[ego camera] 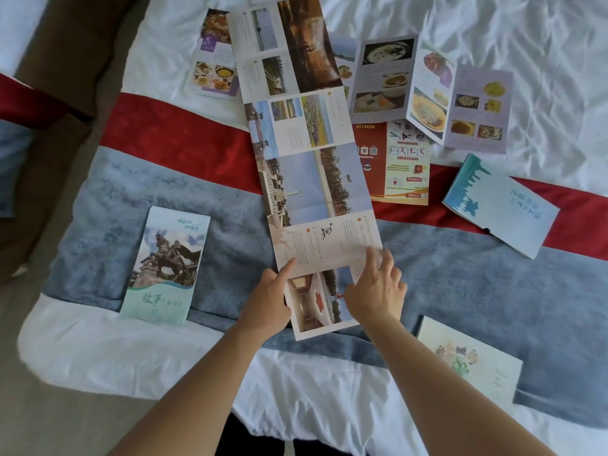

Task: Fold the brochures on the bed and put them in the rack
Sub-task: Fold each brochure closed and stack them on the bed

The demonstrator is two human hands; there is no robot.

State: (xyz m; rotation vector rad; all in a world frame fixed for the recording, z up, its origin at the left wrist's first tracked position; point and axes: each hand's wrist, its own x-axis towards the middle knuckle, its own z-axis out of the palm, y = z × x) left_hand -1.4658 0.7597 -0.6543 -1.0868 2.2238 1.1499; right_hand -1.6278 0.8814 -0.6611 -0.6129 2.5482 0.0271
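A long unfolded brochure (309, 166) with photo panels runs down the middle of the bed (329, 390). My left hand (266, 301) pinches the left edge of its nearest panel, one digit on top by the fold line and the others hidden under the paper. My right hand (375, 291) rests on the right side of the same panel, its fingers spread across the fold. A folded brochure with a horse statue (166, 264) lies to the left. Two folded brochures lie on the right, a blue one (500, 205) and a pale one (470, 360). No rack is in view.
Open food brochures lie at the far side, a small one (214, 60) to the left and a wide one (427, 90) to the right. An orange leaflet (398, 166) lies beside the long brochure. A red and blue-grey runner (184, 139) crosses the bed. Floor and brown furniture (65, 44) are on the left.
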